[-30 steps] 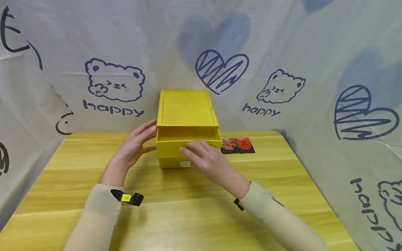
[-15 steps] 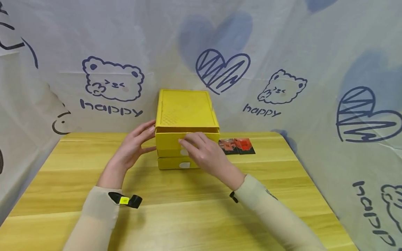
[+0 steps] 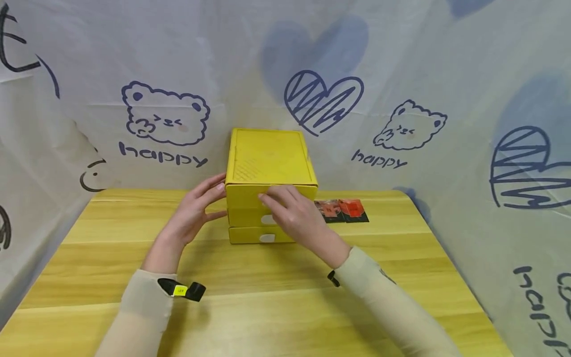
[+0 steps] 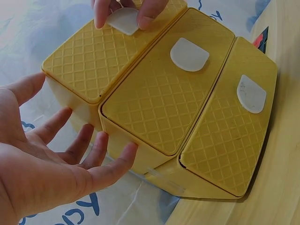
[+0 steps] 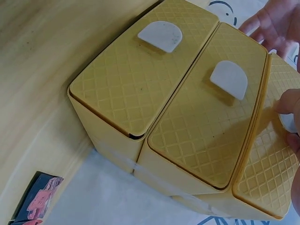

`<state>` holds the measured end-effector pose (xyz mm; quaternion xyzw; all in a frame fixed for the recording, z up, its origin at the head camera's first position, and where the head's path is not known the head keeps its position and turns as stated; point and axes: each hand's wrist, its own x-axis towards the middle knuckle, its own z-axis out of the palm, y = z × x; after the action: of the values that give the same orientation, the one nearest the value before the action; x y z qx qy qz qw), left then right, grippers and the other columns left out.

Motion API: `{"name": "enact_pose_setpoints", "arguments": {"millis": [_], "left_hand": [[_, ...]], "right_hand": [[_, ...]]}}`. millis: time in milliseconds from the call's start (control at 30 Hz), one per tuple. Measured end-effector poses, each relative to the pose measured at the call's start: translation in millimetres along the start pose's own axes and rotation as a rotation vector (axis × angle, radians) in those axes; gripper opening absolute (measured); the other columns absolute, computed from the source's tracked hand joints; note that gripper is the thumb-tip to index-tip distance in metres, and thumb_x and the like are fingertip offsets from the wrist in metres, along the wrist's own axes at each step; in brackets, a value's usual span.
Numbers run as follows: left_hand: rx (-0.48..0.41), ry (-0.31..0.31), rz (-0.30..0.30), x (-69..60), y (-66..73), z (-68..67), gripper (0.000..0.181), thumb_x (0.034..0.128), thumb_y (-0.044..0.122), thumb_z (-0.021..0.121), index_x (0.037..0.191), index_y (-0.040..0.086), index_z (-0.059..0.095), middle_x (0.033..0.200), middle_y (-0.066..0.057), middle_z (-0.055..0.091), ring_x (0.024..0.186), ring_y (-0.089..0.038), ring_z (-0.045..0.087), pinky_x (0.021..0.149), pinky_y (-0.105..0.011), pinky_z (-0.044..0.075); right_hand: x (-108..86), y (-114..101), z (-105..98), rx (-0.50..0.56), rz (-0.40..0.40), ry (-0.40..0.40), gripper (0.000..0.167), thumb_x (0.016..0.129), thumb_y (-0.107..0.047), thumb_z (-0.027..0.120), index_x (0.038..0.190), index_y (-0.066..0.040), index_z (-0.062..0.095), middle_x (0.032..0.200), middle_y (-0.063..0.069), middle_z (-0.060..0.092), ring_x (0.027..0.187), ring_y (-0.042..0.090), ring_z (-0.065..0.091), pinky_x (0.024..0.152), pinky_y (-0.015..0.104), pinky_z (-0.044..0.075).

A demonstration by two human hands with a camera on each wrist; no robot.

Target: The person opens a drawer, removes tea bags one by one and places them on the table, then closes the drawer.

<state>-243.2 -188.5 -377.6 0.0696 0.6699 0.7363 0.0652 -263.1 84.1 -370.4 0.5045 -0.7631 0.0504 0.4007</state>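
Wood-grain table (image 3: 267,312), printed cloth (image 3: 241,59) behind; left fingers (image 4: 54,125) apart against yellow drawers (image 4: 150,98); right fingers (image 4: 152,10) round top tab (image 4: 123,22).

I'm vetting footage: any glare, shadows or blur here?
Head view: pale sheen on the wooden tabletop, print on the cards unreadably soft; left wrist view: grid on the yellow drawer cabinet fairly crisp; right wrist view: shadow beside the middle white tab.

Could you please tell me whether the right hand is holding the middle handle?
No, the right hand has its fingers at the top handle, and the middle handle is untouched.
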Motion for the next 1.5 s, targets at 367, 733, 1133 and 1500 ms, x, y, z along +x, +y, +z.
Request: {"name": "enact_pose_setpoints", "arguments": {"millis": [367,733,1133,1500], "left_hand": [[0.004,-0.003,0.004,-2.2,4.7,1.4,0.064,0.1098,0.039,0.051,0.165,0.015,0.030,0.168,-0.010,0.030,0.150,-0.036,0.032,0.116,-0.066,0.035],[0.006,-0.005,-0.001,-1.8,4.7,-0.3,0.065,0.1094,0.040,0.052,0.165,0.016,0.030,0.169,-0.010,0.028,0.151,-0.036,0.030,0.116,-0.066,0.034],[-0.004,0.007,-0.024,-3.3,2.6,1.1,0.067,0.1083,0.043,0.053,0.165,0.017,0.030,0.169,-0.010,0.028,0.151,-0.036,0.029,0.117,-0.066,0.033],[-0.008,0.004,-0.026,-4.0,3.8,2.2,0.067,0.1085,0.042,0.053,0.166,0.016,0.029,0.169,-0.011,0.028,0.151,-0.036,0.029,0.118,-0.066,0.032]], "right_hand": [[3.4,4,0,-0.012,0.013,-0.003,0.031,0.094,-0.001,0.074,0.125,-0.004,0.072,0.119,0.011,0.064,0.106,0.024,0.062,0.087,0.025,0.058],[1.6,3,-4,0.011,0.009,0.004,0.040,0.088,0.003,0.076,0.127,-0.005,0.070,0.121,0.011,0.064,0.107,0.025,0.063,0.089,0.026,0.058],[-8.4,-7,-6,0.040,-0.027,0.045,0.037,0.087,0.002,0.078,0.122,-0.005,0.072,0.121,0.012,0.066,0.107,0.024,0.066,0.085,0.025,0.059],[-18.4,-16,8,-0.026,-0.053,0.007,0.029,0.088,-0.003,0.078,0.116,-0.008,0.076,0.117,0.009,0.070,0.106,0.023,0.068,0.095,0.030,0.058]]}}
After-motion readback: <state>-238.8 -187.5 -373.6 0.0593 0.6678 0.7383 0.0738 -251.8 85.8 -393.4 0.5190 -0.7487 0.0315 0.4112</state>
